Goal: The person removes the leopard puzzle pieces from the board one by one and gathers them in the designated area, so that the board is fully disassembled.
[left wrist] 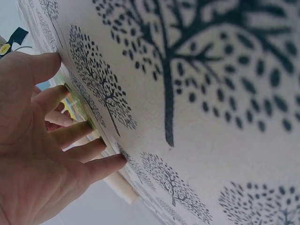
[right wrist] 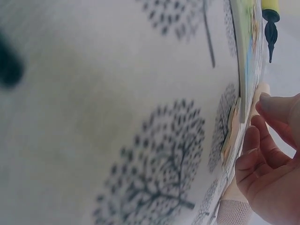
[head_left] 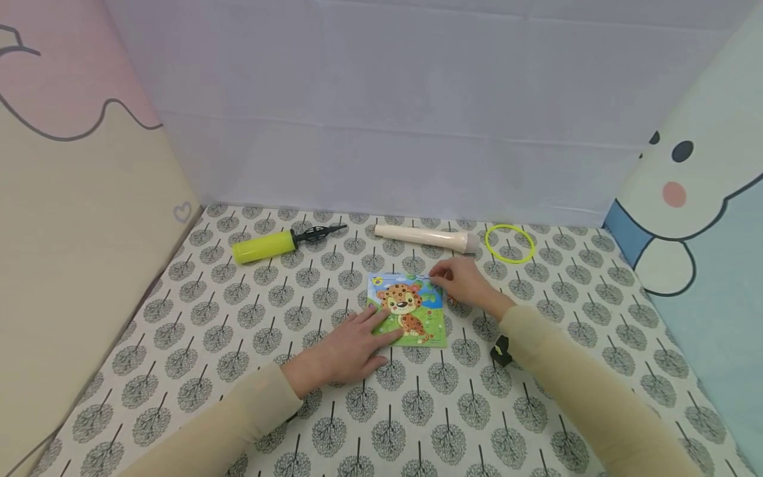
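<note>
A square picture board (head_left: 438,324) with a cartoon leopard lies on the patterned cloth; it looks like a jigsaw puzzle. My left hand (head_left: 354,344) rests its spread fingers over the board's left and lower part. In the left wrist view, the left hand (left wrist: 51,140) shows nearly straight fingers. At the board's upper right corner, my right hand (head_left: 461,281) brings thumb and forefinger close together. The right wrist view shows the right hand (right wrist: 272,154) with curled fingers; whether a small piece sits between its fingertips is hidden. A thin loose piece (right wrist: 229,131) lies beside the board.
A yellow hand pump (head_left: 265,247) with a black nozzle lies at back left. Behind the board is a pale tube-shaped thing (head_left: 423,236); a yellow ring (head_left: 489,245) lies to its right. A small black item (head_left: 501,351) shows by the right sleeve. A pale wall (head_left: 381,119) closes the back.
</note>
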Demonstrator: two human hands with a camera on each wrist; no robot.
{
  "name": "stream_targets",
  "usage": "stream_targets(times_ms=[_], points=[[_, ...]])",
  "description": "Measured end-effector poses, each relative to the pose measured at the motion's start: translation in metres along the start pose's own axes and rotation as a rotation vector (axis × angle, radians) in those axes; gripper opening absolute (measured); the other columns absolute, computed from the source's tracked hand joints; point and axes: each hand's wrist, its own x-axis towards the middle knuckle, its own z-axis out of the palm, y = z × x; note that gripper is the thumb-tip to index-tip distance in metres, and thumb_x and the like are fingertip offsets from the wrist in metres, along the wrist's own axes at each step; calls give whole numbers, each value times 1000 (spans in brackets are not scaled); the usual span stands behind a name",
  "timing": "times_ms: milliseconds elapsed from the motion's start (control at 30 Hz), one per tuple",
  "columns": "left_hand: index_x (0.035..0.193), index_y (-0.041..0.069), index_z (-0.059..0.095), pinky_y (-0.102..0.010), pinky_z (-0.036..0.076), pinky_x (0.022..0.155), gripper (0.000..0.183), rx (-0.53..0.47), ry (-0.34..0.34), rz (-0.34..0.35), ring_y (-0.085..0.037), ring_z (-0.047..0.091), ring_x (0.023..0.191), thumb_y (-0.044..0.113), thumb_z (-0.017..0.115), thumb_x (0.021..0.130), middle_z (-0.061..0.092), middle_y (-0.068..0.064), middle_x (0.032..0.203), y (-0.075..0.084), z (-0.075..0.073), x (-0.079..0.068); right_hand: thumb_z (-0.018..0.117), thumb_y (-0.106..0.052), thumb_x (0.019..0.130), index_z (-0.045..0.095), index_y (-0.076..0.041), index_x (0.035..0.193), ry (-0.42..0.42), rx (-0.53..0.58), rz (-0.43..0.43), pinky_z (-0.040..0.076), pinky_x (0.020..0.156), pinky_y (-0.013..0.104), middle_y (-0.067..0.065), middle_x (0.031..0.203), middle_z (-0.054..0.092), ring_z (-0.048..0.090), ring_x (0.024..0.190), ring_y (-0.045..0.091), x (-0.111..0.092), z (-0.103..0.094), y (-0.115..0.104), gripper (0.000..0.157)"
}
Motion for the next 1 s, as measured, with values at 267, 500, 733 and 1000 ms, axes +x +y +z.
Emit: stream_targets(times_ms=[267,500,733,1000], points=[[151,28,32,-56,25,108,58,8,-22,-7,-39,16,140,45,47,98,16,-16,156,0,0,1,68,-18,90,71,-9,102,9,26,-16,50,75,32,0,90,64,57,82,15,2,8,-12,16],[151,27,32,-55,25,108,57,2,-20,-4,-39,16,140,45,46,98,17,-17,156,0,-1,0,69,-22,90,72,-10,107,-37,-10,-22,49,71,30,-1,88,63,55,78,14,8,15,-25,22],[150,26,34,-56,26,107,56,3,-1,3,-40,18,139,44,48,98,18,-18,155,0,-1,1,66,-22,91,72,-9,108,-72,-35,-80,48,68,29,-2,85,61,53,75,13,14,21,-41,22],[151,27,32,-56,26,107,57,23,-9,0,-39,17,139,44,47,98,17,-17,155,-1,1,1,68,-23,90,74,-14,105,-52,-68,-82,47,66,27,-3,84,58,52,74,11,17,32,-47,18]])
